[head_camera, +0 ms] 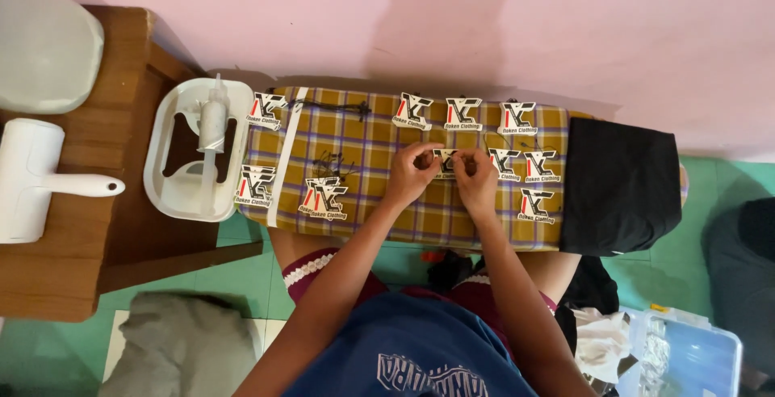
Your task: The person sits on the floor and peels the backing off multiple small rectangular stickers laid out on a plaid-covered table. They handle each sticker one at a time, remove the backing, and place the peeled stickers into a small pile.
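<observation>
My left hand (413, 172) and my right hand (476, 180) meet at the middle of a plaid-covered board (452, 211), both pinching one small printed card tag (445, 159). Several more tags of the same kind lie around them: three in a row at the far edge (463, 113), a few to the right (536, 203), and others on the left (322, 198). Thin black strings (331, 161) lie left of my left hand.
A folded black cloth (620, 184) covers the board's right end. A white plastic stand with a bottle (198, 148) sits at the left end, beside a wooden table (105, 235) with a white handled device (36, 179). A blue bin (686, 357) stands on the floor.
</observation>
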